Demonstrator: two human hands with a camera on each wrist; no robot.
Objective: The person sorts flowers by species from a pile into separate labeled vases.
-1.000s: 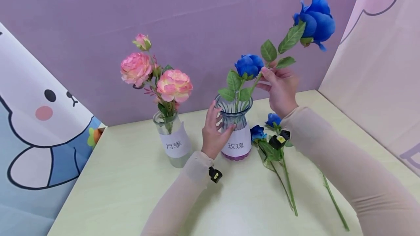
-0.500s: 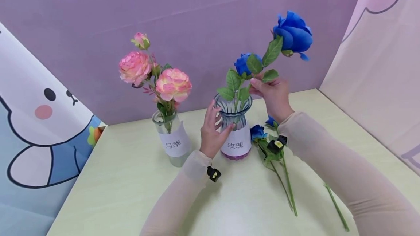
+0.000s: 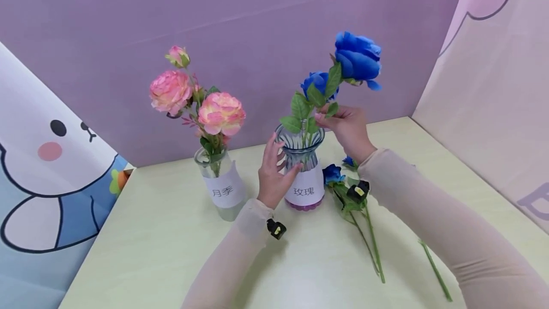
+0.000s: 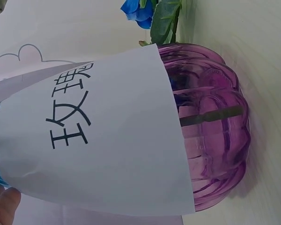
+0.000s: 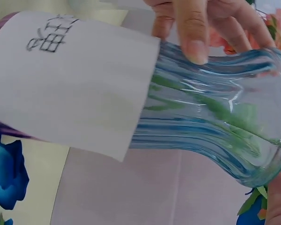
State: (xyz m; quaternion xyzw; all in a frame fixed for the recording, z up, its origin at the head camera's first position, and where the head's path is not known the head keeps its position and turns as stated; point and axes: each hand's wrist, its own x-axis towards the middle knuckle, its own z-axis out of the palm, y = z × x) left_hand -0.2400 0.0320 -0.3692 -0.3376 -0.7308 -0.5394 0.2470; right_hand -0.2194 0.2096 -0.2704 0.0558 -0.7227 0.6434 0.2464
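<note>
My left hand (image 3: 276,175) holds the waist of a ribbed glass vase (image 3: 308,159), blue above with a purple base (image 4: 215,140). Its thumb lies on the front and its fingers go round the far side, as the right wrist view shows. A white paper label (image 3: 303,189) wraps the vase. In my right hand (image 3: 350,130) the stem of a large blue rose (image 3: 358,58) is pinched below the bloom, leaning right over the mouth. Another blue rose (image 3: 314,80) stands in the vase, partly hidden by leaves. A dark stem end (image 4: 215,115) shows through the base.
Left of the vase, a clear glass vase (image 3: 227,211) with a paper label bears pink flowers (image 3: 221,113). On the table (image 3: 150,252) to the right lie blue roses (image 3: 333,173) and a separate stem (image 3: 435,271), partly under my right forearm. A purple backdrop (image 3: 257,37) stands behind.
My right hand has moved left and down with the blue rose, bringing its bloom lower and nearer the vase. My left hand keeps its hold on the vase.
</note>
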